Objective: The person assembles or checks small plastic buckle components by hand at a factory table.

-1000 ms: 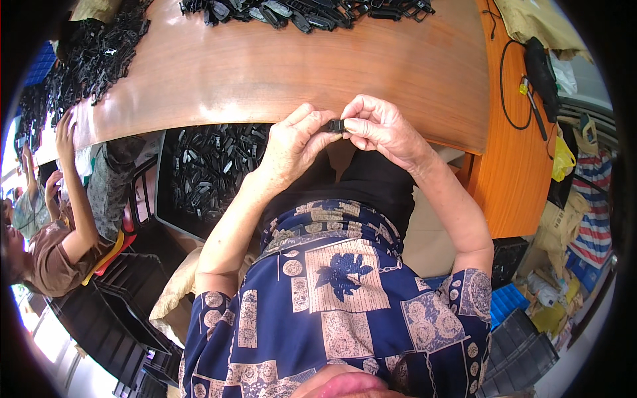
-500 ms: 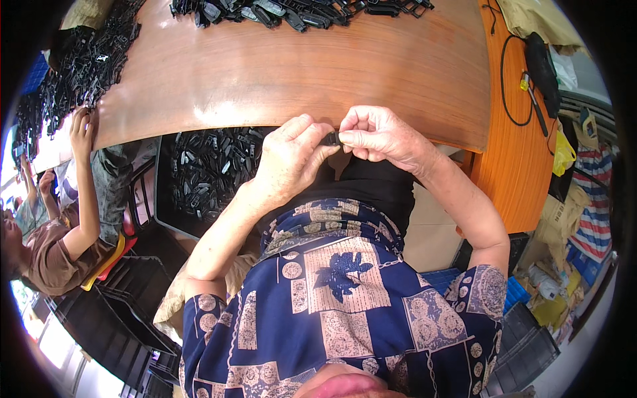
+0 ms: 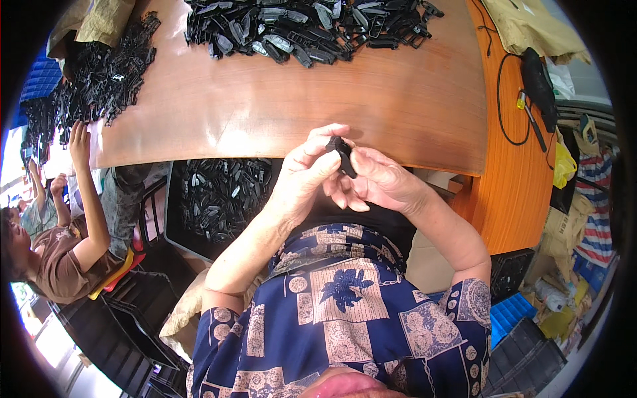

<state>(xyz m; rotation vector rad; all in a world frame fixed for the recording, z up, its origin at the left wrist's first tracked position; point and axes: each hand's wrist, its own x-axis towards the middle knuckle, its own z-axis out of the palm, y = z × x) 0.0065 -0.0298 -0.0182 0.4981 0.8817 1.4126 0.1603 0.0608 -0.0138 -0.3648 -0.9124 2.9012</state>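
A small black plastic part (image 3: 341,155) is held between both hands, above the near edge of the table. My left hand (image 3: 308,171) pinches it from the left between thumb and fingers. From the right, my right hand (image 3: 386,178) grips its lower end with the thumb, the other fingers curled below. The part stands tilted, and the fingers cover some of it. Beyond my hands lies a heap of black and grey plastic parts (image 3: 292,33). To the left of my lap, a black bin (image 3: 170,211) holds many similar small parts.
Another heap of black parts (image 3: 109,76) lies at the far left, where a person in a brown top (image 3: 83,249) reaches. On the orange side table (image 3: 511,179) at right are a black cable (image 3: 502,93) and a yellow-ended tool (image 3: 522,101). Dark crates (image 3: 106,331) stand lower left.
The black part has turned and more of it shows between my hands. Both hands have shifted slightly lower in view; my right fingers have spread beneath the part. The view shows more of the far heap.
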